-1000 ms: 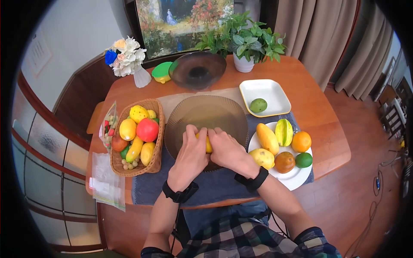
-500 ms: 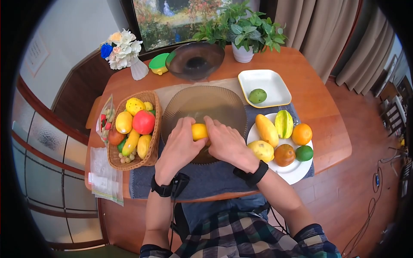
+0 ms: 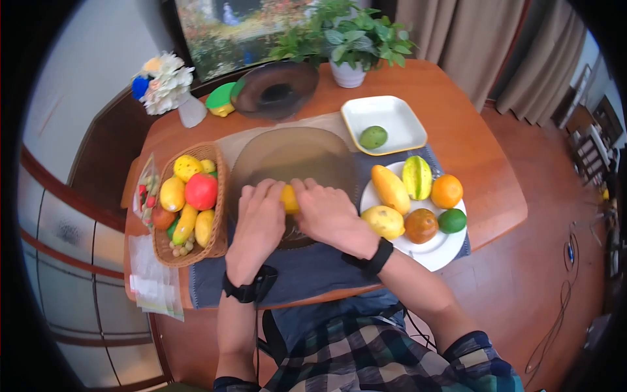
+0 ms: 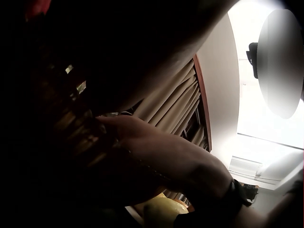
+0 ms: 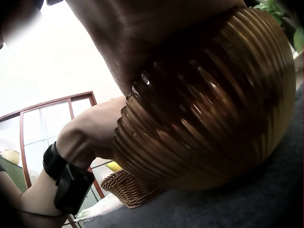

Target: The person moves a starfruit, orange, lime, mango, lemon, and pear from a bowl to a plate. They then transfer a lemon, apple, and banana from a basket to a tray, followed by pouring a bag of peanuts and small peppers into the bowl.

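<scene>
- Yellow and smooth-skinned, a small rounded fruit (image 3: 289,198) is held between the two hands over the near part of a ribbed, smoky-brown translucent bowl (image 3: 294,157).
- Only a narrow strip of the fruit shows between the hands, so its long axis cannot be told.
- The left hand (image 3: 259,222) is curled round the fruit's left side, fingers pointing away from the body.
- The right hand (image 3: 325,215) is curled round its right side, fingertips just beside those of the left.
- Fine concentric ridges are seen on the bowl's glossy wall in the right wrist view.
- A woven wicker basket (image 3: 215,247) of mixed fruit lies just left of the left hand.
- A round white plate (image 3: 434,255) of fruit lies just right of the right hand.
- A dark blue cloth mat (image 3: 307,274) is spread beneath both wrists.
</scene>
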The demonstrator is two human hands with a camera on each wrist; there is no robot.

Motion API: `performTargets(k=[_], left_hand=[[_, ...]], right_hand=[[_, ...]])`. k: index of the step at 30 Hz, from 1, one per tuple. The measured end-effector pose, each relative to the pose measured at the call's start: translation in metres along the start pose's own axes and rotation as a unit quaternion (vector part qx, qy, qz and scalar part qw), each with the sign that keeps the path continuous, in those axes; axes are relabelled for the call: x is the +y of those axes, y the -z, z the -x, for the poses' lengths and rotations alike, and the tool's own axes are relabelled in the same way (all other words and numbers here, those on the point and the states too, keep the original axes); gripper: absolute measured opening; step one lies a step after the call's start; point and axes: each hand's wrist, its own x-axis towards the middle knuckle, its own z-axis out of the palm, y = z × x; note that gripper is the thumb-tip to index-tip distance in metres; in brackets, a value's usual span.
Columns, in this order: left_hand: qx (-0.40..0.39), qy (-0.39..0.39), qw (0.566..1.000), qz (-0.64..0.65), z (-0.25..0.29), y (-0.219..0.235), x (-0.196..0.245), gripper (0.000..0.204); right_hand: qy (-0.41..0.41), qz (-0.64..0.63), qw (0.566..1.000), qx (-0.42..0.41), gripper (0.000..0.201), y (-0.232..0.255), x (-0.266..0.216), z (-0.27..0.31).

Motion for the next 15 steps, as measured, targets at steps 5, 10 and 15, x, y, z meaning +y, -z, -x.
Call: performTargets(k=[5,10,15], left_hand=[[-0.028,0.007,0.999,0.016,0.003,0.005,0.004,0.064],[-0.045,0.028,0.998,-0.033,0.001,0.008,0.008,0.066],[-0.016,0.032,0.998,-0.043,0.002,0.015,0.009,0.066]], right_hand=[[0.003,0.008,1.0,-0.021,0.045,-0.001,-0.003,0.0],[0.031,0.018,0.999,-0.012,0.05,-0.005,0.0,0.001],[0.075,0.065,0.993,0.058,0.054,-0.007,-0.005,0.002]])
